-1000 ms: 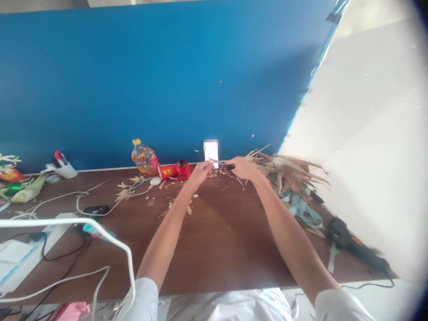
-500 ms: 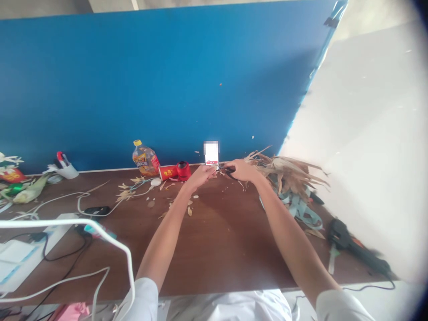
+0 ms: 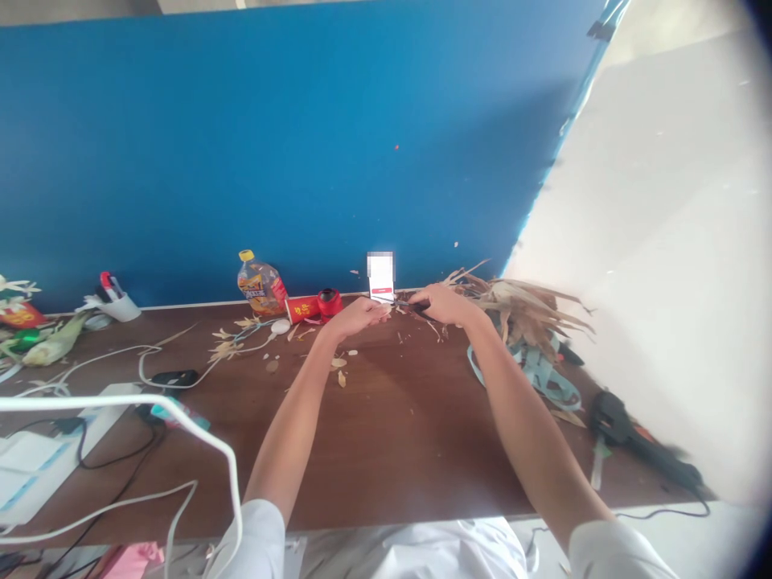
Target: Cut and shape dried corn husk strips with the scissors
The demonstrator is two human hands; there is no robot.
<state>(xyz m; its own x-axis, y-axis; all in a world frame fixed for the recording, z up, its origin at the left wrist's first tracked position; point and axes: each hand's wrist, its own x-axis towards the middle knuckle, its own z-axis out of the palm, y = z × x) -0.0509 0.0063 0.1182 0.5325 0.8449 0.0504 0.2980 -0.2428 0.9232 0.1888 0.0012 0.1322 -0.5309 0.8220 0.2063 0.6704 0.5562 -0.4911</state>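
Head view, scissors gripped by right hand

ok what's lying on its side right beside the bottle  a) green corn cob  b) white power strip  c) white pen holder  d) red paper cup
d, the red paper cup lies tipped over just right of the plastic bottle

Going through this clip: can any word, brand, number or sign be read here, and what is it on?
Plastic bottle: label lettering, too blurred to read.
Red paper cup: yellow characters, too small to read.
White card: top pixelated, small red mark unreadable.
Nothing can be quoted.
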